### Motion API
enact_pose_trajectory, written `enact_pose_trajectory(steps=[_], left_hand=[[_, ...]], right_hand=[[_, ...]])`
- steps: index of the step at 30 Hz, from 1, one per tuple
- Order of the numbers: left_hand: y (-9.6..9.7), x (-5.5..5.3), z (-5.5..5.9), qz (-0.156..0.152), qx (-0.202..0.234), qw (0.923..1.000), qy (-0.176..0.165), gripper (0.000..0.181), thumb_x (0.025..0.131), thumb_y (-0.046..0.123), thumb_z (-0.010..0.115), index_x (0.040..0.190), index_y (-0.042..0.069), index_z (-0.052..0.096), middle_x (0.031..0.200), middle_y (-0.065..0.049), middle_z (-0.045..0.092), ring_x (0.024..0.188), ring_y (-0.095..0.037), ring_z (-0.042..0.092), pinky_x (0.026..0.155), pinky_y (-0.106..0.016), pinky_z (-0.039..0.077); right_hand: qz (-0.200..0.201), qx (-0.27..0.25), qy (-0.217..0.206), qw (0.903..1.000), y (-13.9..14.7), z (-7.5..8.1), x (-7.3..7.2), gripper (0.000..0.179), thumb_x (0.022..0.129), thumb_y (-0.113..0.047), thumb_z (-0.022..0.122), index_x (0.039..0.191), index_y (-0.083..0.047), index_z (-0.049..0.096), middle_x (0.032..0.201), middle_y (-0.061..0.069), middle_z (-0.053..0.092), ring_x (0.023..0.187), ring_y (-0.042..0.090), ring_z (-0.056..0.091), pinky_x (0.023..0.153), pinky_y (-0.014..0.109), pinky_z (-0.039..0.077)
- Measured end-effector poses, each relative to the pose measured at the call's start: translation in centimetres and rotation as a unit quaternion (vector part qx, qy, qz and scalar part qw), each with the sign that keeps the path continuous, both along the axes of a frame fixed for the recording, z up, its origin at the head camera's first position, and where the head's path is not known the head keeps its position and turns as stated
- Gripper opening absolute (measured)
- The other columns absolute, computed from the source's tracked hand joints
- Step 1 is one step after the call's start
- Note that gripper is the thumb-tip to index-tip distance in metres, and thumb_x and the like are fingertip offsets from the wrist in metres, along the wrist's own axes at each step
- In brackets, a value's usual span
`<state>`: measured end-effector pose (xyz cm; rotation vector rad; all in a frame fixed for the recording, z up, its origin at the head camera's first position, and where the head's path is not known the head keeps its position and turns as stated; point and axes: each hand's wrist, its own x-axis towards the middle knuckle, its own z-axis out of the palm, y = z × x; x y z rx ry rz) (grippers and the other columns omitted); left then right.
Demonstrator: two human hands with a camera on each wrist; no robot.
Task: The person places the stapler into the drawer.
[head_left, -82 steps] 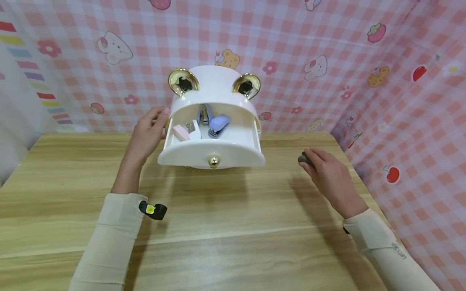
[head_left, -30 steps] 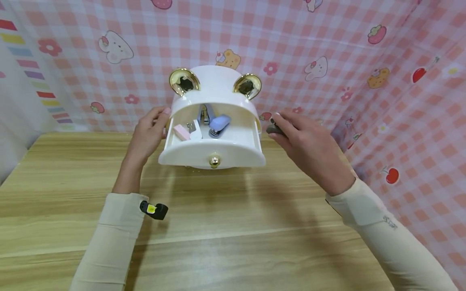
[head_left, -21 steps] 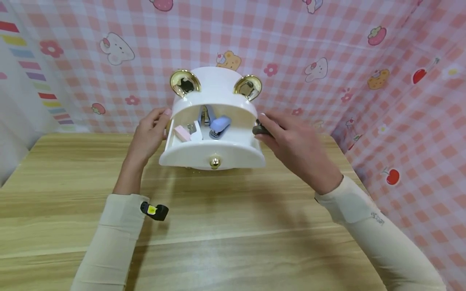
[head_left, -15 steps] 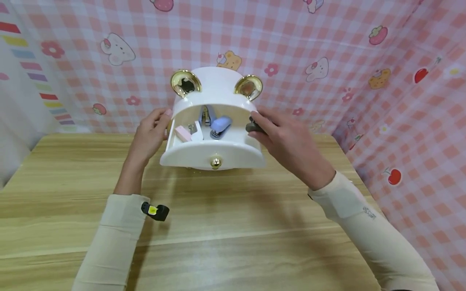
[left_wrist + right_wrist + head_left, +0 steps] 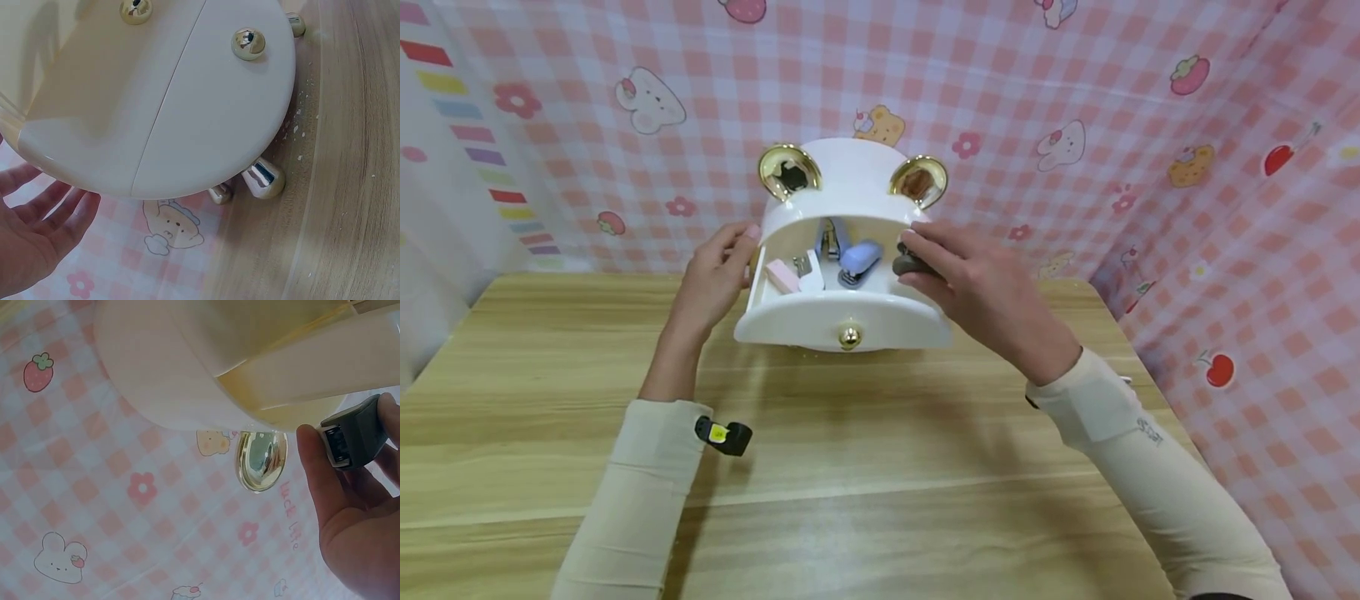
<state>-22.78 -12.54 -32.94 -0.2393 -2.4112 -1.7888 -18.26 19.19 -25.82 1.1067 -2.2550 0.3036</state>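
Note:
A white drawer box (image 5: 853, 171) with gold ears stands at the back of the table, its upper drawer (image 5: 797, 321) pulled out. In that drawer sit a light-blue stapler (image 5: 861, 260), a second blue stapler (image 5: 831, 240) standing behind it, a pink block (image 5: 782, 276) and a white piece with a metal part (image 5: 810, 272). My left hand (image 5: 711, 279) rests against the box's left side, fingers fairly straight. My right hand (image 5: 992, 292) pinches a small dark grey-green block (image 5: 359, 434) with a slotted end, over the drawer's right part.
The wooden table (image 5: 820, 500) extends in front of the box. Pink checked cloth (image 5: 1015, 100) hangs close behind it and along the right. The box stands on gold feet (image 5: 265, 179), and a gold knob (image 5: 850, 336) sticks out from the drawer front.
My right hand has carried the dark grey-green block left, from above the table's right side to over the open drawer. My left hand stays at the box's side.

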Motion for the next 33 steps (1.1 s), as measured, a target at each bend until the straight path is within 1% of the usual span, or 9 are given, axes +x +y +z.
enact_pose_trajectory(steps=[4, 9, 16, 19, 22, 26, 30, 33], left_hand=[[0.1, 0.0, 0.1, 0.000, 0.001, 1.0000, 0.000, 0.058, 0.107, 0.048, 0.042, 0.145, 0.005, 0.053, 0.133, -0.018, 0.057, 0.119, -0.027, 0.055, 0.090, -0.034, 0.057], [0.2, 0.1, 0.1, 0.000, 0.000, 1.0000, 0.001, 0.059, 0.107, 0.048, 0.042, 0.145, 0.005, 0.053, 0.134, -0.018, 0.057, 0.120, -0.028, 0.055, 0.091, -0.035, 0.057], [0.1, 0.0, 0.0, -0.004, -0.006, 1.0000, 0.001, 0.060, 0.107, 0.050, 0.041, 0.146, 0.006, 0.052, 0.133, -0.019, 0.057, 0.121, -0.030, 0.055, 0.089, -0.034, 0.057], [0.0, 0.0, 0.1, -0.003, -0.007, 1.0000, 0.003, 0.060, 0.107, 0.050, 0.041, 0.146, 0.006, 0.052, 0.132, -0.019, 0.057, 0.121, -0.029, 0.055, 0.089, -0.033, 0.057], [0.0, -0.1, 0.1, -0.003, -0.006, 1.0000, 0.004, 0.061, 0.106, 0.051, 0.042, 0.145, 0.005, 0.053, 0.132, -0.019, 0.057, 0.120, -0.029, 0.055, 0.090, -0.034, 0.057], [0.0, -0.1, 0.0, -0.001, -0.007, 1.0000, 0.003, 0.063, 0.106, 0.054, 0.042, 0.145, 0.006, 0.053, 0.132, -0.017, 0.057, 0.119, -0.028, 0.055, 0.090, -0.035, 0.057], [0.0, 0.0, 0.0, 0.002, -0.008, 1.0000, 0.004, 0.063, 0.106, 0.054, 0.042, 0.145, 0.006, 0.053, 0.132, -0.018, 0.057, 0.119, -0.028, 0.055, 0.090, -0.035, 0.057], [0.0, 0.0, 0.0, 0.001, -0.007, 1.0000, 0.003, 0.063, 0.106, 0.054, 0.042, 0.144, 0.005, 0.053, 0.132, -0.018, 0.057, 0.118, -0.027, 0.055, 0.088, -0.032, 0.057]], right_hand=[[0.021, -0.001, -0.014, 0.9997, -0.1, -0.2, -0.4, 0.046, 0.090, -0.017, 0.080, 0.131, 0.000, 0.067, 0.129, 0.018, 0.066, 0.116, 0.033, 0.064, 0.097, 0.045, 0.055], [0.036, 0.007, -0.037, 0.9986, -0.2, -0.3, -1.1, 0.046, 0.090, -0.018, 0.080, 0.131, -0.001, 0.068, 0.129, 0.016, 0.067, 0.116, 0.030, 0.065, 0.096, 0.044, 0.056], [0.065, 0.027, -0.059, 0.9958, -0.3, -0.7, -2.2, 0.046, 0.091, -0.023, 0.079, 0.131, -0.003, 0.068, 0.128, 0.013, 0.068, 0.108, 0.028, 0.068, 0.087, 0.043, 0.059], [0.071, 0.036, -0.074, 0.9940, -0.4, -0.7, -2.6, 0.046, 0.091, -0.023, 0.079, 0.131, -0.004, 0.068, 0.128, 0.012, 0.068, 0.108, 0.028, 0.068, 0.088, 0.043, 0.058], [0.063, 0.052, -0.096, 0.9920, -0.6, -0.6, -2.8, 0.045, 0.092, -0.024, 0.078, 0.132, -0.005, 0.068, 0.129, 0.011, 0.067, 0.108, 0.026, 0.067, 0.088, 0.042, 0.058], [0.039, 0.084, -0.123, 0.9881, -1.0, -0.2, -2.9, 0.044, 0.095, -0.025, 0.075, 0.134, -0.007, 0.067, 0.132, 0.010, 0.065, 0.111, 0.026, 0.066, 0.088, 0.043, 0.057], [0.012, 0.127, -0.129, 0.9834, -1.5, 0.2, -3.1, 0.042, 0.097, -0.026, 0.072, 0.135, -0.008, 0.066, 0.135, 0.010, 0.064, 0.114, 0.027, 0.065, 0.088, 0.044, 0.057], [-0.002, 0.150, -0.135, 0.9794, -1.8, 0.3, -3.3, 0.041, 0.098, -0.026, 0.071, 0.134, -0.008, 0.066, 0.134, 0.012, 0.063, 0.112, 0.029, 0.065, 0.087, 0.045, 0.057]])
